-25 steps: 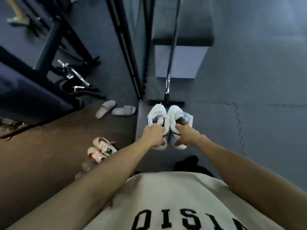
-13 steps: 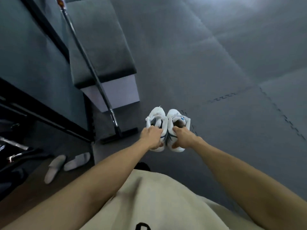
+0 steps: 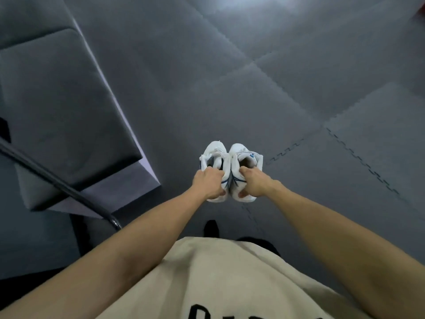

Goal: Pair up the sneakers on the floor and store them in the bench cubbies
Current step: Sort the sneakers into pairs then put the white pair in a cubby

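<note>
Two white sneakers with blue trim hang side by side in front of me, toes pointing away, above the floor. My left hand (image 3: 210, 186) grips the left sneaker (image 3: 216, 151) at its collar. My right hand (image 3: 254, 184) grips the right sneaker (image 3: 245, 155) the same way, thumb inside the opening. The two shoes touch along their inner sides. The padded bench (image 3: 62, 107) with its pale side panel stands to my left; its cubbies are not visible from this angle.
Grey interlocking foam mats (image 3: 299, 88) cover the floor ahead and to the right. A dark metal bar (image 3: 57, 183) slants across the bench's near corner at the left. My dark shoe (image 3: 211, 227) shows below the sneakers.
The view has swung to the right while both hands kept holding the sneakers. The slippers, the pink-laced shoes and the gym rack have left the frame; the bench now lies at the left.
</note>
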Tool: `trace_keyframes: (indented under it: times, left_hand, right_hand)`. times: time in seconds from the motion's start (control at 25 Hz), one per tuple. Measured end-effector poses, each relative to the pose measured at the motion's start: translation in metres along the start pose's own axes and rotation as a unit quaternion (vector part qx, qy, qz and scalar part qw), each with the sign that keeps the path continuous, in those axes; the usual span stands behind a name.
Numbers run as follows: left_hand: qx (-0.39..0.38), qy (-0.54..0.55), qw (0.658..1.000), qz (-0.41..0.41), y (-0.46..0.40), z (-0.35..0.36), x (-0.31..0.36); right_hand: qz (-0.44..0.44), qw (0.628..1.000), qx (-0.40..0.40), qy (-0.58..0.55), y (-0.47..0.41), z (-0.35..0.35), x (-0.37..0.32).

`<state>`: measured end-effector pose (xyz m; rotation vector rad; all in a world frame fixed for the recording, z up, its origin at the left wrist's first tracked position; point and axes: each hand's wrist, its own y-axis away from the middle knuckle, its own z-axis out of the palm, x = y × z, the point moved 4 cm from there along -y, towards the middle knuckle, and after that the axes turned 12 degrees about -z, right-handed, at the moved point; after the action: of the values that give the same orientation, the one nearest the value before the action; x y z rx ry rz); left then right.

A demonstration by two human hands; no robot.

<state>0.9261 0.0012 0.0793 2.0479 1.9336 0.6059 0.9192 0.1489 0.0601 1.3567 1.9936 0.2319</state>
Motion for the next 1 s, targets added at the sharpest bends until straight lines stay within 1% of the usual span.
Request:
trace_keyframes:
  times: [0.2, 0.44, 0.52, 0.68, 0.88, 1.0]
  left_hand:
    - [0.003, -0.006, 1.000, 0.007, -0.120, -0.068, 0.017]
    - [0.008, 0.010, 0.999, -0.043, -0.260, -0.132, 0.034]
    - [0.001, 0.039, 0.996, -0.076, -0.306, -0.160, 0.040]
    - [0.016, 0.088, 0.985, -0.146, -0.379, -0.206, 0.037]
    - [0.048, 0.152, 0.952, -0.263, -0.459, -0.242, -0.007]
    - [0.053, 0.164, 0.934, -0.313, -0.502, -0.254, -0.039]
  right_hand:
    - [0.022, 1.000, 0.009, 0.004, -0.088, -0.094, 0.043]
    - [-0.025, 0.999, 0.005, 0.030, -0.211, -0.208, 0.098]
    - [-0.047, 0.998, -0.013, 0.036, -0.251, -0.251, 0.112]
    - [-0.103, 0.989, -0.049, 0.092, -0.332, -0.329, 0.121]
    - [-0.185, 0.965, -0.096, 0.161, -0.444, -0.395, 0.093]
    - [-0.237, 0.943, -0.126, 0.199, -0.508, -0.416, 0.068]
